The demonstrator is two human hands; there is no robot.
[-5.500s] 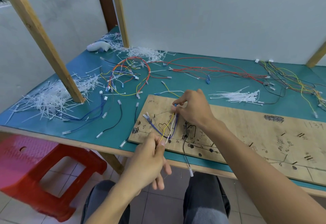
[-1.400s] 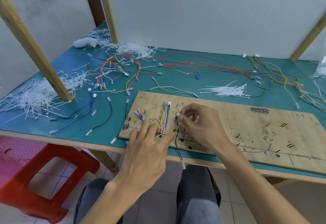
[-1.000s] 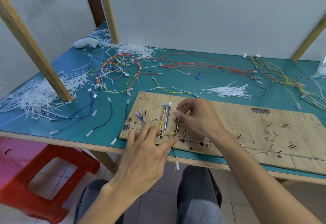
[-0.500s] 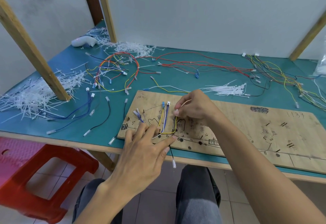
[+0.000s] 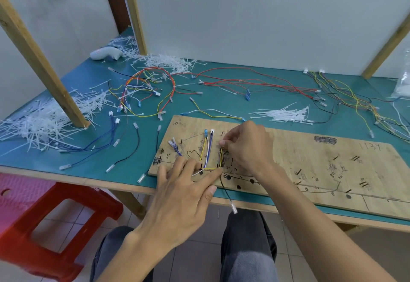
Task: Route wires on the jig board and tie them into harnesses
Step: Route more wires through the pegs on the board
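A wooden jig board (image 5: 310, 159) with hand-drawn marks lies on the green table. On its left part, yellow, white and blue wires (image 5: 207, 152) run down from small connectors and bend right along a line. My left hand (image 5: 184, 190) lies flat with straight fingers pressing the wires at that bend. My right hand (image 5: 246, 148) pinches the upper end of the yellow wire (image 5: 221, 156) with curled fingers. A black wire (image 5: 226, 193) hangs over the table's front edge, ending in a white connector.
Loose red, yellow, blue and black wires (image 5: 244, 82) sprawl across the table behind the board. White cable ties (image 5: 286, 114) lie in a bundle behind the board and in heaps at the left (image 5: 40, 122). A slanted wooden post (image 5: 44, 68) stands left. A red stool (image 5: 55, 221) sits below.
My right hand has carried the yellow wire's end up the board and now holds it there. My left hand stays pressed flat on the wires at the bend.
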